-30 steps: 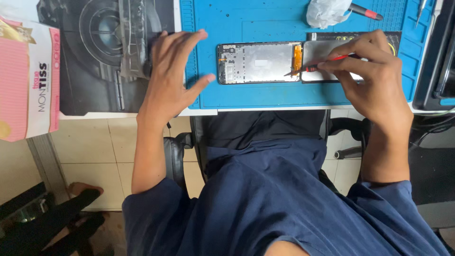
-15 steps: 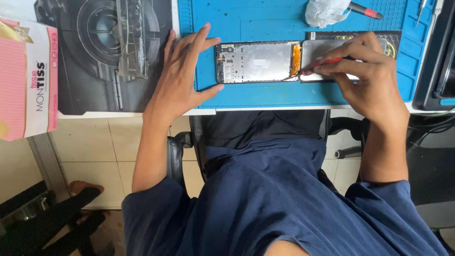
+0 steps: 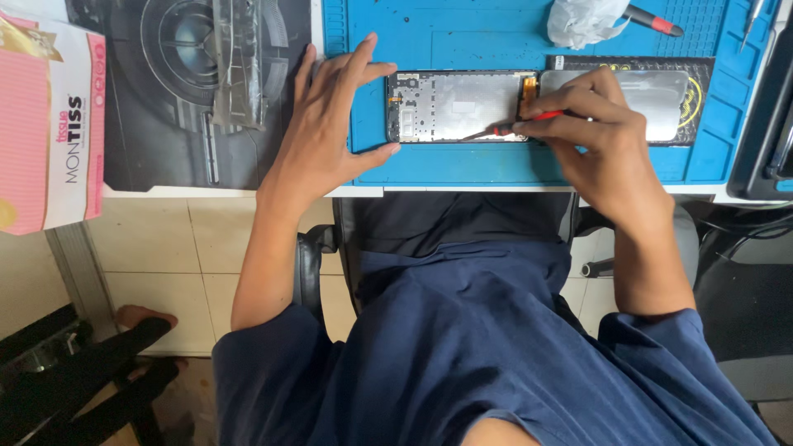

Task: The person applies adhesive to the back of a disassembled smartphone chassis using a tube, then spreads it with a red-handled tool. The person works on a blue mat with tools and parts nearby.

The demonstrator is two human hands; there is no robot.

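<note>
An opened phone frame (image 3: pixel 458 106) with bare metal insides lies on a blue work mat (image 3: pixel 462 37). Its grey screen panel (image 3: pixel 661 95) lies folded out to the right, joined by an orange ribbon (image 3: pixel 527 87). My left hand (image 3: pixel 330 132) lies flat on the mat, thumb and forefinger bracing the frame's left end. My right hand (image 3: pixel 591 136) grips a red-handled screwdriver (image 3: pixel 516 128), its tip resting on the frame's lower right part.
A crumpled white plastic bag (image 3: pixel 582 21) and a second red-tipped tool (image 3: pixel 652 21) lie at the mat's far edge. A pink and white tissue pack (image 3: pixel 45 124) sits at left beside a dark printed mat (image 3: pixel 190 91). A black tray (image 3: pixel 768 132) stands at right.
My left hand slid right from the dark mat to brace the phone frame. My right hand shifted the screwdriver tip left onto the frame's lower part.
</note>
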